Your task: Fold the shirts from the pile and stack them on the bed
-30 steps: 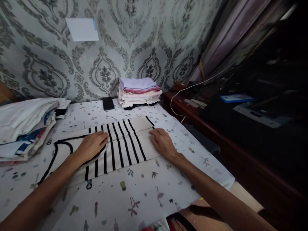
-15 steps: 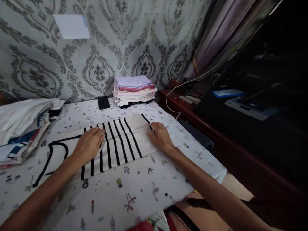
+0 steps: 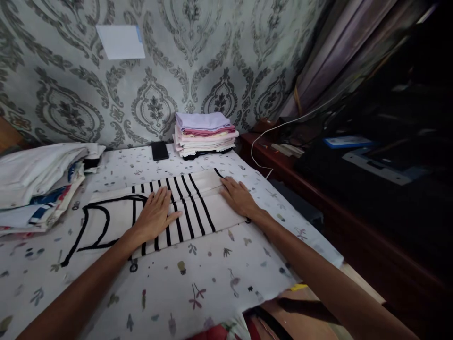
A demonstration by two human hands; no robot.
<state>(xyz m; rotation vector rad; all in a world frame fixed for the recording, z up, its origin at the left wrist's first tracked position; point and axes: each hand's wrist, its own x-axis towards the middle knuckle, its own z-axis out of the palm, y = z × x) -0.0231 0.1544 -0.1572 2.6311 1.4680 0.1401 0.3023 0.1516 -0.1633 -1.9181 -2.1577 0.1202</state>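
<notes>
A white knit top with black stripes lies folded into a long strip on the patterned sheet. My left hand rests flat on the striped middle of the top, with the thumb spread away from the fingers. At the right end of the top, my right hand lies palm down, its fingers stretched towards the far edge. Neither hand grips the cloth. Black trim outlines the neck and sleeve part at the left end. My palms hide the cloth beneath them.
Behind the top are a black phone and a stack of folded clothes. A bigger pile of clothes lies at the left. Along the right runs a dark red wooden ledge, with a white cable hanging over it.
My left hand has slid right along the top and flattened, its thumb now spread. My right hand stays at the right end, fingers straighter. The whole view has shifted slightly.
</notes>
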